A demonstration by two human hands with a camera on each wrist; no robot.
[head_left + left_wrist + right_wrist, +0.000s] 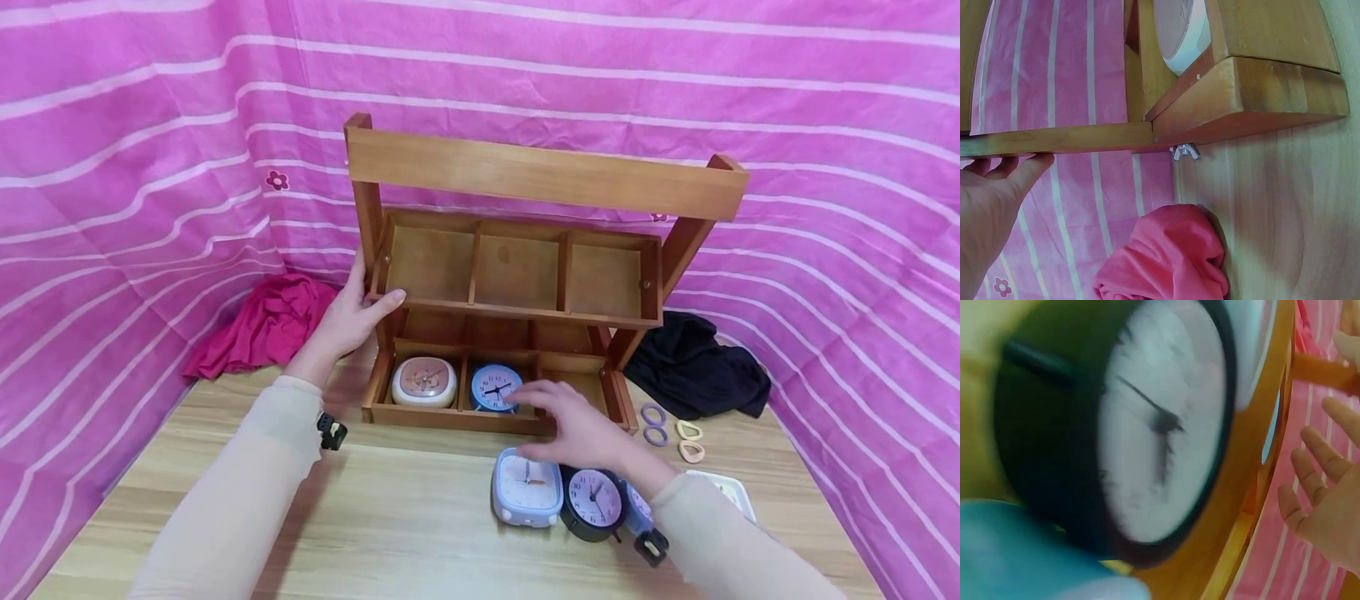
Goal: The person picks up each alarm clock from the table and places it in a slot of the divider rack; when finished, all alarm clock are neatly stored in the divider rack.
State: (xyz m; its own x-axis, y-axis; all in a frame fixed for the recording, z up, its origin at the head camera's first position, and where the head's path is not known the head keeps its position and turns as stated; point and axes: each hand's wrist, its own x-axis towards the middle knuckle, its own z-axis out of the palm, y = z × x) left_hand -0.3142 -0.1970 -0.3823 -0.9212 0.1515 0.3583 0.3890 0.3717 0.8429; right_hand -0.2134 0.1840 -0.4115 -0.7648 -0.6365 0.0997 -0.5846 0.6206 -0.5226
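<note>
A two-tier wooden organizer (547, 179) with a top handle bar stands on the table, tiers spread. My left hand (358, 310) grips its left side, thumb at the upper tray's front corner, fingers (1038, 167) against the wooden side strip. In the lower tray sit a white rounded clock (423, 382) on the left and a round blue clock (495, 387) in the middle compartment. My right hand (573, 421), fingers spread, hovers by the blue clock and holds nothing. Below it stand a pale blue square clock (527, 489), a black round clock (593, 502) and another blue clock (640, 510), partly hidden by the wrist.
Pink cloth (258, 325) lies bunched at the left, black cloth (701, 367) at the right. Purple hair ties (654, 415), yellowish loops (690, 431) and a white tray (726, 490) lie at the right. A striped pink curtain (480, 75) surrounds the table (390, 517).
</note>
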